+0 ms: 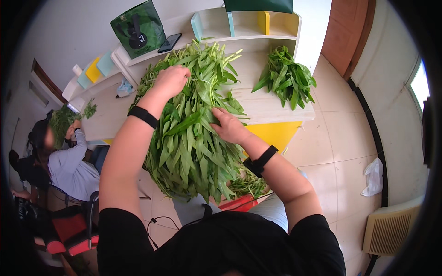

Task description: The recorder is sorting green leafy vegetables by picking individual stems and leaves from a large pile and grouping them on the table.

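Note:
A big heap of leafy water spinach (189, 152) lies over the desk and hangs past its front edge toward my lap. My left hand (172, 80) is on the upper part of the heap, its fingers curled closed around some stems. At the heap's right side, my right hand (230, 126) grips the leaves and stems, with its fingertips partly hidden among them. Pale cut stem ends stick out at the far right of the heap. A smaller bunch of water spinach (286, 79) rests apart on the desk's right end.
The pale wooden desk (248, 103) has a low shelf (216, 24) at its back. A green bag (138, 30) and a phone (170, 43) sit there. More greens (248, 183) lie by a red thing below. At left, another person (69, 158) handles greens. A cable (161, 218) hangs near my lap.

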`<state>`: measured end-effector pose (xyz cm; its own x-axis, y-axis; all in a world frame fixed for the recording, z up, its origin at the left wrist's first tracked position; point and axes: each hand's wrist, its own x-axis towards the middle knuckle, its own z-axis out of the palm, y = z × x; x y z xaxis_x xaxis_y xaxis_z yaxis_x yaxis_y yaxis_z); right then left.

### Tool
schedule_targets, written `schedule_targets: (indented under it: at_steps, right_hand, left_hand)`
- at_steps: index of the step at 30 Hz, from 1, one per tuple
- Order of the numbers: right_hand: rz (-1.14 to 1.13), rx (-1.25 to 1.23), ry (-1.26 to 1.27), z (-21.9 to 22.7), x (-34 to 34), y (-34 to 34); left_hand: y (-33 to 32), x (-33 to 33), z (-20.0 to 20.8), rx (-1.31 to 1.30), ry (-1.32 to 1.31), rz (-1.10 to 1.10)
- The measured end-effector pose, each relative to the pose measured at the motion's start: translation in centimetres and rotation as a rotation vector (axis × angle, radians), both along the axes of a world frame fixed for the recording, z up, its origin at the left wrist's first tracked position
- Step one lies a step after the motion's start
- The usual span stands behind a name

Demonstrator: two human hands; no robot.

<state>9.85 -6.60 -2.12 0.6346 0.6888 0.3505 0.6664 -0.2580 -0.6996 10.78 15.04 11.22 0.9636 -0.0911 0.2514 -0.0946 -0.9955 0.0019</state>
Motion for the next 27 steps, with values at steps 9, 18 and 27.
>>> schedule_targets:
  at_steps: [9, 18, 27]
  right_hand:
    - [0.067, 0.057, 0.197, 0.3, 2.2, -1.5]
    - [-0.057, 0.418, 0.681, 2.0, 10.1, -1.4]
    - [-0.184, 0.668, 0.956, 4.9, 16.4, 3.5]
  left_hand:
    - [-0.5, 2.4, -1.2, 0.152, 0.145, 0.146]
    - [-2.4, 4.0, -0.7, -0.036, 0.157, 0.167]
    - [-3.7, 3.2, -2.4, 0.159, 0.072, 0.068]
